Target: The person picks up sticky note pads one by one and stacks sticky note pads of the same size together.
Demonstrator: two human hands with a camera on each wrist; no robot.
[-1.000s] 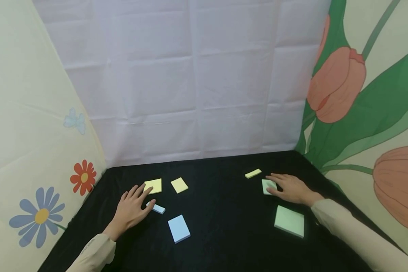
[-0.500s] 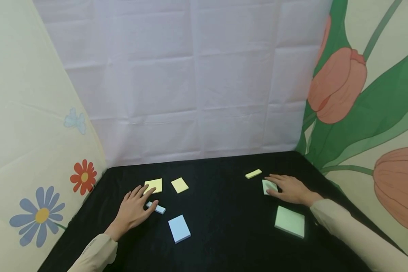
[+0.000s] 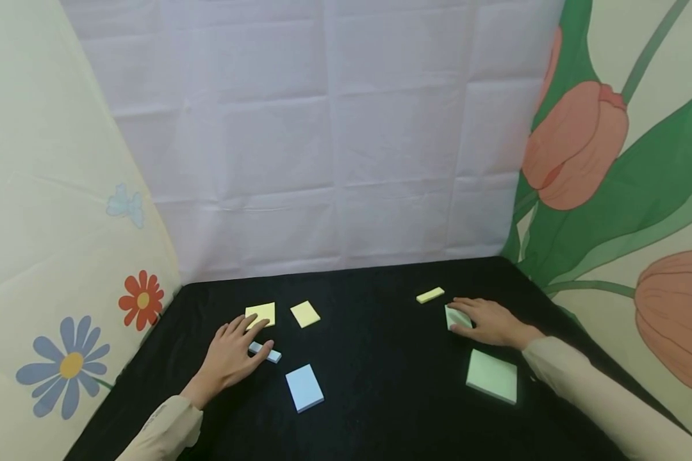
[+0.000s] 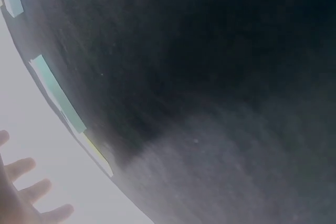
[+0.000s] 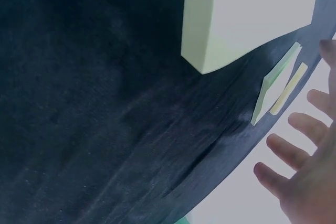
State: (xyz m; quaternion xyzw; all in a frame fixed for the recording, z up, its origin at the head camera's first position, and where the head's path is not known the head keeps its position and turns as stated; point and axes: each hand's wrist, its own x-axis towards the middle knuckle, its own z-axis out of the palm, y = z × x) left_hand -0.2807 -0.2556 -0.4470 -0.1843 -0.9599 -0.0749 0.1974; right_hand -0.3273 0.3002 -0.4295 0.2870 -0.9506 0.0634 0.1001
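Observation:
My left hand (image 3: 230, 355) has its fingers spread, their tips in front of a yellow sticky-note pad (image 3: 263, 312) in the head view. Its thumb overlaps a narrow light-blue pad (image 3: 273, 356). In the left wrist view that hand (image 4: 21, 198) shows against white, apart from the pads. Over on the right, my right hand (image 3: 490, 323) extends its fingers and partly covers a small pale-green pad (image 3: 455, 317). The right wrist view has these fingers (image 5: 286, 150) apart from the small green pad (image 5: 275, 82). Neither hand holds anything.
A second yellow pad (image 3: 305, 314) and a larger blue pad (image 3: 304, 388) lie right of the left hand. Near the right hand are a narrow yellow pad (image 3: 430, 295) and a large green pad (image 3: 492, 376). White cloth (image 3: 334, 141) stands behind the black table (image 3: 380, 384).
My left hand has drifted slightly right, over the yellow and narrow blue pads. The right hand has shifted slightly and its fingers cover the small green pad a bit differently. The pads stay put.

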